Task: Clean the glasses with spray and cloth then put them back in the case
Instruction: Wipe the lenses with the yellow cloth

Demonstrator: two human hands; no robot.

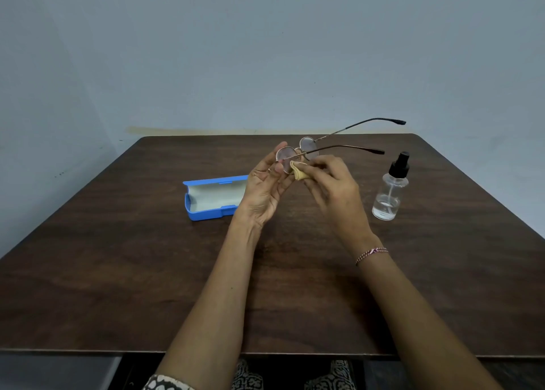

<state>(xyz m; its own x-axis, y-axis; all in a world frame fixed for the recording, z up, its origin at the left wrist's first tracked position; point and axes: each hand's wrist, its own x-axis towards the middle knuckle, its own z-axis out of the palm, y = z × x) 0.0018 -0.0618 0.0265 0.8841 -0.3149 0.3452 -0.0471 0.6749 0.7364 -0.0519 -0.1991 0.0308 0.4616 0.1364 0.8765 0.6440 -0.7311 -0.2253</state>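
Well clear of the table (118, 286) edges, the left hand (265, 189) pinches the glasses (309, 146); the right hand (333, 186) pinches a cloth (299, 173) against one lens. The blue case (206, 209) lies open, and the spray bottle (389, 195) is part-filled.

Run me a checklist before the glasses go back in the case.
1. Grip: ok, the left hand pinches the glasses at a lens rim.
2. Wiping contact: ok, the right hand holds the cloth against a lens.
3. Lenses clean: cannot tell.
4. Folded for storage: not ok, both temples are spread open.
5. Ready to receive: ok, the case lies open, its lining bare where visible.
6. Path free: ok, the spray bottle stands upright, right of the hands.
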